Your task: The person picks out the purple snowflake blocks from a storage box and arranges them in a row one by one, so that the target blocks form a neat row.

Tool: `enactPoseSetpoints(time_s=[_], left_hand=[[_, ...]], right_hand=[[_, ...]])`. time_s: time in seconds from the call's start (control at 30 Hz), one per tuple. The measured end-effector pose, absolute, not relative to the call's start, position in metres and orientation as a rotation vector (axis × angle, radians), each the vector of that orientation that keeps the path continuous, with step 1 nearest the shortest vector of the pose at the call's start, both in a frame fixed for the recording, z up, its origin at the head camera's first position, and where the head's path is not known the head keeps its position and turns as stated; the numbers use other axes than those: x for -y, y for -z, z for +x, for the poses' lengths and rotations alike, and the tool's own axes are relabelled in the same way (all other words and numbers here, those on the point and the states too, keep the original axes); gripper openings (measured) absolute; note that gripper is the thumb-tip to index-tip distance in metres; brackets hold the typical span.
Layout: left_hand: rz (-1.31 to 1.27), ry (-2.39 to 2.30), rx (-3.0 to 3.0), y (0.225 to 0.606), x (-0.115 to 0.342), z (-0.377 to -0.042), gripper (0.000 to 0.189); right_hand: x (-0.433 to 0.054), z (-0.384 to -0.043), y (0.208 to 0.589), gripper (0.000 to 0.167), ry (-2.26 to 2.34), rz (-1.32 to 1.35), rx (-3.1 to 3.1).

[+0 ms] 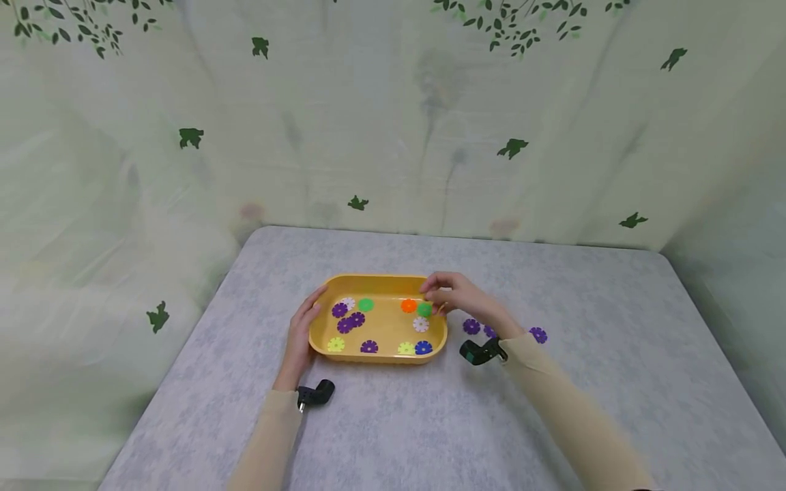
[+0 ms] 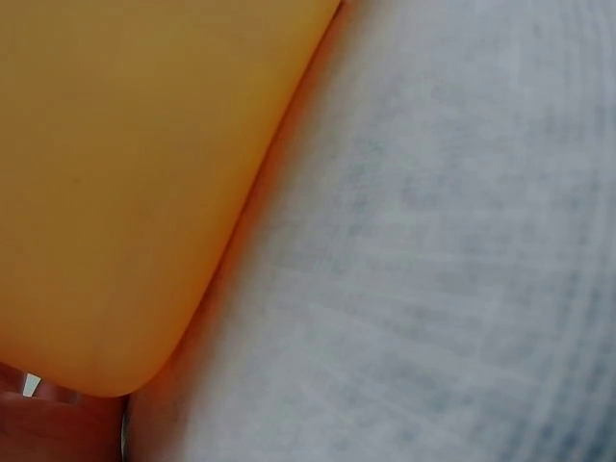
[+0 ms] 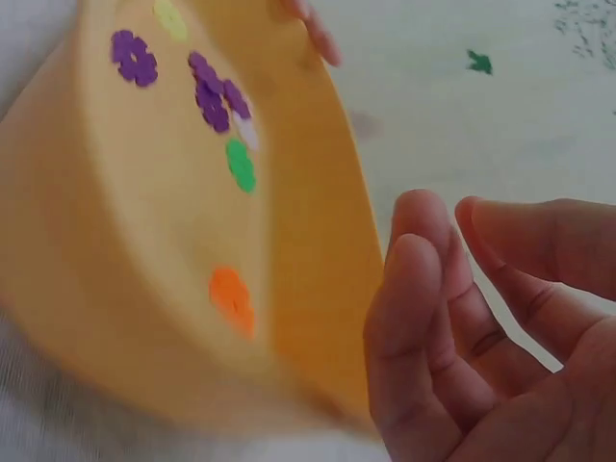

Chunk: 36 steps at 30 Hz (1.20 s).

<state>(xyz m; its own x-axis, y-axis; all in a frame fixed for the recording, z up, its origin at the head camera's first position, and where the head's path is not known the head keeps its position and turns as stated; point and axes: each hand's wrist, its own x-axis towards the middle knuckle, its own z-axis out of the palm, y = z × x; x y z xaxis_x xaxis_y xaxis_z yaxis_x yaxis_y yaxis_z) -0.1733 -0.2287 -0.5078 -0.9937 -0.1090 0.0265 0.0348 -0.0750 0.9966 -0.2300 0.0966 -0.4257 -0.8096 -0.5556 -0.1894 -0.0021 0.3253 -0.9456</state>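
Note:
A yellow tray holds flat, flower-shaped pieces in several colours. At its left end my left hand grips the rim, its fingertips showing over the edge in the right wrist view. Beside the right end is my right hand, thumb and fingers bent loosely toward each other. The right wrist view shows no piece between those fingertips. Near them in the head view are a green piece and an orange piece. Purple pieces overlap at the tray's left.
Several purple pieces lie on the grey table to the right of the tray, partly behind the right wrist. A pale curtain with leaf prints hangs behind the table's far edge. Each wrist carries a small black camera.

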Motion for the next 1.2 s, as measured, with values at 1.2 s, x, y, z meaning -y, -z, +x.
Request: enactPoseSetpoints(time_s=[1.2], left_hand=[[0.113, 2.230, 2.070, 0.507, 0.230, -0.174, 0.041]], right_hand=[[0.021, -0.242, 0.448, 0.030, 0.931, -0.514, -1.625]])
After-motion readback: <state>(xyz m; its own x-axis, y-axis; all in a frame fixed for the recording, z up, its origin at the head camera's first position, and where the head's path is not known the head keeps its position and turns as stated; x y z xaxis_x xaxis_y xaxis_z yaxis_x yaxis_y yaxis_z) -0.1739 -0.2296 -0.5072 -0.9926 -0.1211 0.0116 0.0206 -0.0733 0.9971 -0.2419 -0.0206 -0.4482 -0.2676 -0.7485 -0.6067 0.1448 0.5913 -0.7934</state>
